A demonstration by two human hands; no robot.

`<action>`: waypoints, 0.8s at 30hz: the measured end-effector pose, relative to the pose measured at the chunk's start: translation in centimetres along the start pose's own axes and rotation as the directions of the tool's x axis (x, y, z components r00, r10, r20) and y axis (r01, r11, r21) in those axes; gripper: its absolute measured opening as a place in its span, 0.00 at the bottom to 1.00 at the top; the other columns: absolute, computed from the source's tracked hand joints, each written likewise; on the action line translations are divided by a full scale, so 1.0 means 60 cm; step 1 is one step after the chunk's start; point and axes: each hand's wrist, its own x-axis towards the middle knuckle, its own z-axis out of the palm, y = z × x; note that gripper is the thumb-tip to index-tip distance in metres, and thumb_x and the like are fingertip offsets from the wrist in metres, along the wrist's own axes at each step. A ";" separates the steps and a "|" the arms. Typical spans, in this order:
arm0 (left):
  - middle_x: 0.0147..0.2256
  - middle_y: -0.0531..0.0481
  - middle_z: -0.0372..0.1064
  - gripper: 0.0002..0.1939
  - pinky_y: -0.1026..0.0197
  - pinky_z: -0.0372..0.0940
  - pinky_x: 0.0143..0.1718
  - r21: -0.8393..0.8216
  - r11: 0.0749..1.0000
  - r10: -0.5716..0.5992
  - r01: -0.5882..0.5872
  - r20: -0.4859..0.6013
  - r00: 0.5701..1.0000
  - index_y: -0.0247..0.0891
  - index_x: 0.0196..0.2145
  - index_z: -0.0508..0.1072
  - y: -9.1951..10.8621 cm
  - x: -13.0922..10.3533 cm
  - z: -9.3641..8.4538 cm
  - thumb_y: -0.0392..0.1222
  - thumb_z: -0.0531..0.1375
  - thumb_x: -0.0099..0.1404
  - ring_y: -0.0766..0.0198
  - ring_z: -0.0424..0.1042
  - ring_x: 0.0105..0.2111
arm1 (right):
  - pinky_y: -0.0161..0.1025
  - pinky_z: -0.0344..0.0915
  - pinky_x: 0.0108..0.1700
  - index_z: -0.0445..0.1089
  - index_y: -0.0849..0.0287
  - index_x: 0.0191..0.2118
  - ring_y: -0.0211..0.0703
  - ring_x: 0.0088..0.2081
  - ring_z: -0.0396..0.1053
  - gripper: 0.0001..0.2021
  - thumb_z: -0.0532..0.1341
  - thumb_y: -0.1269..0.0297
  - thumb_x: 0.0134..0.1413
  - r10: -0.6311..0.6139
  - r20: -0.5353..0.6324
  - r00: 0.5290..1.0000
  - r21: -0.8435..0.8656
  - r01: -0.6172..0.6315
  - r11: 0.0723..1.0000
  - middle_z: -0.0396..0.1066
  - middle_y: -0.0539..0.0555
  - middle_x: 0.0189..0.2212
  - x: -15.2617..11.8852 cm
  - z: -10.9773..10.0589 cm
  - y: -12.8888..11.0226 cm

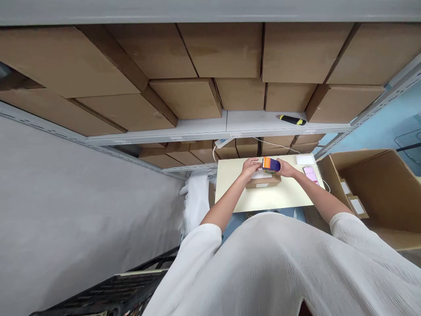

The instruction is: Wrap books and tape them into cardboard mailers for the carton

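Note:
A small cardboard box (271,181) with a white label on its near side lies on the cream tabletop (243,199). Over its top, my right hand (285,168) grips an orange and dark blue tape dispenser (271,164) from the right. My left hand (251,166) is at the box's left end, its fingers curled and pressed together close to the dispenser. Whatever lies between those left fingers is too small to make out. A whitish patch (259,174) shows on the box top between the hands.
Shelves packed with cardboard boxes (219,50) rise ahead; a yellow-black utility knife (292,120) lies on one shelf edge. A phone (311,174) and a white block (305,159) sit at the table's right. Beside it stands a large open carton (378,188). Lower left is a black crate (131,292).

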 end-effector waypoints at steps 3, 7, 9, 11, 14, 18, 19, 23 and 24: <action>0.37 0.46 0.84 0.22 0.54 0.74 0.47 -0.016 1.000 -0.003 0.003 0.012 1.000 0.41 0.42 0.76 0.003 -0.002 0.003 0.36 0.78 0.53 0.54 0.84 0.42 | 0.40 0.69 0.41 0.64 0.51 0.43 0.47 0.39 0.73 0.26 0.76 0.52 0.42 0.008 -0.003 1.000 -0.005 -0.008 1.000 0.77 0.50 0.40 -0.003 -0.002 -0.005; 0.33 0.48 0.82 0.23 0.52 0.74 0.48 -0.004 0.999 0.050 -0.050 -0.024 0.998 0.42 0.42 0.73 0.004 -0.002 0.000 0.30 0.76 0.52 0.54 0.83 0.40 | 0.40 0.69 0.41 0.64 0.51 0.42 0.48 0.39 0.73 0.25 0.76 0.53 0.44 -0.001 0.009 1.000 -0.049 0.002 0.999 0.78 0.50 0.40 -0.004 -0.007 -0.013; 0.31 0.51 0.81 0.25 0.52 0.73 0.48 0.020 0.997 0.079 -0.078 -0.066 0.995 0.42 0.43 0.71 0.001 -0.001 -0.005 0.27 0.74 0.52 0.55 0.83 0.40 | 0.40 0.69 0.41 0.65 0.51 0.43 0.48 0.40 0.74 0.24 0.76 0.54 0.45 -0.011 0.023 1.000 -0.077 0.012 0.997 0.78 0.51 0.41 -0.003 -0.009 -0.018; 0.30 0.53 0.80 0.28 0.53 0.73 0.48 0.038 0.995 0.094 -0.090 -0.111 0.989 0.43 0.45 0.68 -0.004 0.001 -0.013 0.25 0.73 0.52 0.56 0.83 0.39 | 0.39 0.68 0.40 0.65 0.52 0.44 0.49 0.40 0.74 0.24 0.76 0.55 0.45 -0.023 0.046 0.999 -0.107 0.028 0.994 0.79 0.53 0.42 -0.002 -0.011 -0.023; 0.28 0.58 0.77 0.30 0.55 0.72 0.48 0.037 0.994 0.107 -0.102 -0.169 0.980 0.45 0.47 0.65 -0.015 0.003 -0.027 0.25 0.72 0.53 0.59 0.82 0.36 | 0.38 0.67 0.40 0.66 0.53 0.45 0.49 0.41 0.75 0.24 0.76 0.57 0.46 -0.044 0.088 0.995 -0.150 0.057 0.987 0.79 0.54 0.43 0.000 -0.014 -0.037; 0.29 0.60 0.76 0.31 0.56 0.72 0.48 0.020 0.990 0.139 -0.138 -0.213 0.967 0.46 0.48 0.63 -0.031 0.008 -0.041 0.25 0.72 0.54 0.61 0.81 0.34 | 0.38 0.68 0.41 0.67 0.54 0.46 0.48 0.40 0.75 0.21 0.74 0.58 0.51 -0.073 0.126 0.989 -0.183 0.095 0.978 0.80 0.55 0.43 0.000 -0.016 -0.060; 0.29 0.60 0.76 0.31 0.56 0.71 0.47 0.013 0.990 0.141 -0.141 -0.217 0.966 0.46 0.48 0.62 -0.033 0.009 -0.044 0.25 0.72 0.54 0.61 0.81 0.34 | 0.38 0.68 0.41 0.67 0.54 0.46 0.49 0.40 0.76 0.20 0.74 0.59 0.51 -0.078 0.132 0.988 -0.192 0.103 0.976 0.80 0.55 0.44 0.001 -0.016 -0.065; 0.30 0.58 0.76 0.32 0.57 0.71 0.45 -0.027 0.988 0.143 -0.153 -0.221 0.965 0.46 0.47 0.60 -0.037 0.016 -0.062 0.25 0.71 0.54 0.60 0.81 0.35 | 0.38 0.68 0.41 0.68 0.54 0.47 0.50 0.41 0.77 0.20 0.74 0.64 0.51 -0.093 0.164 0.982 -0.244 0.132 0.961 0.81 0.56 0.44 0.005 -0.022 -0.078; 0.30 0.58 0.76 0.32 0.57 0.71 0.44 -0.035 0.986 0.148 -0.160 -0.232 0.961 0.46 0.47 0.60 -0.036 0.017 -0.069 0.25 0.71 0.54 0.60 0.81 0.35 | 0.38 0.68 0.41 0.68 0.54 0.46 0.50 0.41 0.77 0.19 0.74 0.64 0.51 -0.095 0.178 0.979 -0.258 0.140 0.956 0.81 0.56 0.44 0.005 -0.025 -0.079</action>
